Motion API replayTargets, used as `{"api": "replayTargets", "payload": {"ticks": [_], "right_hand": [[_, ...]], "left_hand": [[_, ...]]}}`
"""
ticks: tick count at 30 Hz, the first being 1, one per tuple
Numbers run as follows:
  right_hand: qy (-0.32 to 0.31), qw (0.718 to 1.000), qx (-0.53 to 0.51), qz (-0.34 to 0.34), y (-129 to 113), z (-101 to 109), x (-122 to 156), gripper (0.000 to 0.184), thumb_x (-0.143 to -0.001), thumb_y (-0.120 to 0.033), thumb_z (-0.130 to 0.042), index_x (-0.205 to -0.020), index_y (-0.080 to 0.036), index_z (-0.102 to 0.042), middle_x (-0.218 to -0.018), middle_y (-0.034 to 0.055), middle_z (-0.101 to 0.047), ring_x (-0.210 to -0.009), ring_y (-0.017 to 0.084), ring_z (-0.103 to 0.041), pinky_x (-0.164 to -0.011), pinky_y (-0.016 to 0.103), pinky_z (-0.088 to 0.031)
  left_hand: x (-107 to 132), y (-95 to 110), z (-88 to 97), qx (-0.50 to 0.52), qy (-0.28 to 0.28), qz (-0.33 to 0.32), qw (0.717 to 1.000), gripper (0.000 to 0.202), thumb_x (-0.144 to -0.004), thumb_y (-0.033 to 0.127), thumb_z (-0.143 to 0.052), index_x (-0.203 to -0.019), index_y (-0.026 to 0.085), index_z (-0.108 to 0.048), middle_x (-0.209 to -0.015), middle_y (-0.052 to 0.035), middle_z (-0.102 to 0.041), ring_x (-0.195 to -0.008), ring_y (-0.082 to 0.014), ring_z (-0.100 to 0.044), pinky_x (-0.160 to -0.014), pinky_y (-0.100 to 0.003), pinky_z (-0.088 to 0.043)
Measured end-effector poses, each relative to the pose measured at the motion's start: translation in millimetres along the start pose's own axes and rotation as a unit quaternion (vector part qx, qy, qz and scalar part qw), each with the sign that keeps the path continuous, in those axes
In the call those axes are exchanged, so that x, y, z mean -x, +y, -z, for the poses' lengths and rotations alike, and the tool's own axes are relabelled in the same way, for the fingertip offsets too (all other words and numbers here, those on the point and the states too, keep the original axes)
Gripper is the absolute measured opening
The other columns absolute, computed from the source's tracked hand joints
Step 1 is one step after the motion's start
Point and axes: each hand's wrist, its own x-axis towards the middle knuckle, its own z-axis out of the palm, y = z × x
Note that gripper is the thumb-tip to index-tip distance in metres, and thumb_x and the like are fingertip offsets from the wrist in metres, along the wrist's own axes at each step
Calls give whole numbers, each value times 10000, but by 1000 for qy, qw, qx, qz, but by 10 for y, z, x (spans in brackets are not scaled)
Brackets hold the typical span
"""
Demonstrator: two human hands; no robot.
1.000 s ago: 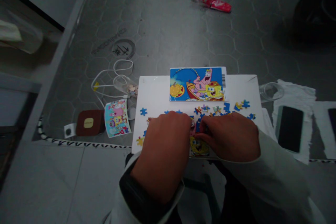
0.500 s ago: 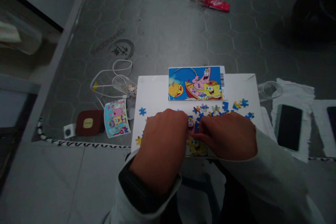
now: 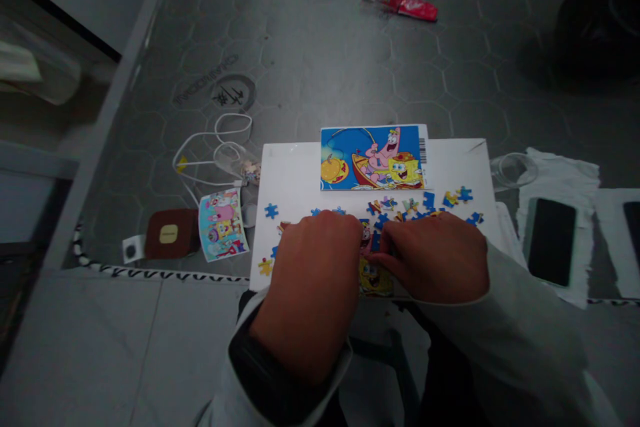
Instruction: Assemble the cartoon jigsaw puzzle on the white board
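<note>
My left hand (image 3: 313, 280) and my right hand (image 3: 433, 257) rest side by side on a white board (image 3: 295, 177), fingers curled down over a partly joined cartoon puzzle (image 3: 374, 277). The fingertips of both meet over puzzle pieces at the middle; what each pinches is hidden. Loose blue and yellow pieces (image 3: 425, 203) lie just beyond my knuckles, and a single blue piece (image 3: 271, 211) lies to the left. The reference picture (image 3: 373, 157) lies flat at the board's far edge.
Left of the board lie a white cable (image 3: 210, 150), a cartoon card (image 3: 221, 223) and a brown box (image 3: 170, 234). To the right are a clear cup (image 3: 513, 171) and a dark phone (image 3: 550, 240) on white paper. A red wrapper (image 3: 400, 0) lies far off.
Both hands stay over the puzzle's middle with only slight shifts; the view has drifted a little.
</note>
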Motion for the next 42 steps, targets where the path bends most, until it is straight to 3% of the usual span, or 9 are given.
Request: {"api": "replayTargets", "payload": {"ticks": [5,11,16,21,27,34,42], "right_hand": [[11,1000,10,-13,-32,49,24,281,-958,-469,-582,-860,-265,-750,-806,101,-764,-790,294,-716,-689,399,-432],[-24,1000,4,-13,-11,40,-14,294,-944,-490,-596,-836,-255,-736,-827,105,-770,-802,297,-721,-683,389,-426],[7,1000,15,-15,-34,49,17,274,-952,-464,-608,-831,-251,-729,-826,97,-771,-810,295,-726,-685,385,-417],[-12,1000,1,-18,-38,66,28,286,-947,-478,-610,-820,-250,-727,-809,100,-763,-796,295,-721,-692,388,-424],[-28,999,-3,-16,22,60,2,246,-936,-462,-607,-866,-268,-741,-849,91,-775,-814,279,-716,-694,379,-427],[-37,999,4,-19,36,45,-4,263,-937,-484,-592,-870,-278,-741,-834,79,-767,-791,266,-712,-686,377,-422],[-57,998,-4,-26,29,33,-18,264,-933,-496,-615,-856,-276,-738,-857,89,-773,-844,315,-729,-673,391,-414]], "left_hand": [[4,11,-11,2,8,-6,1000,234,-987,203,-525,-898,216,-741,-794,-93,-678,-832,-278,-709,-639,-340,-441],[-11,-3,-34,1,26,-21,999,217,-974,181,-538,-877,209,-730,-802,-91,-684,-823,-290,-715,-640,-353,-458],[-31,-14,-39,13,28,-35,999,213,-985,202,-542,-905,211,-739,-825,-97,-705,-837,-311,-723,-659,-379,-496],[0,-84,-23,26,5,-44,999,197,-983,219,-576,-993,277,-764,-903,-66,-756,-836,-330,-731,-692,-430,-533],[-23,-253,18,58,-6,-55,997,222,-923,181,-649,-952,326,-815,-918,-24,-786,-866,-293,-742,-806,-426,-547],[-92,-248,8,68,-4,-46,997,204,-962,234,-610,-971,237,-814,-917,-85,-775,-859,-285,-744,-795,-403,-534],[-105,-249,-25,57,-10,-34,998,170,-954,320,-656,-958,231,-801,-901,-79,-762,-786,-275,-714,-711,-392,-508]]}}
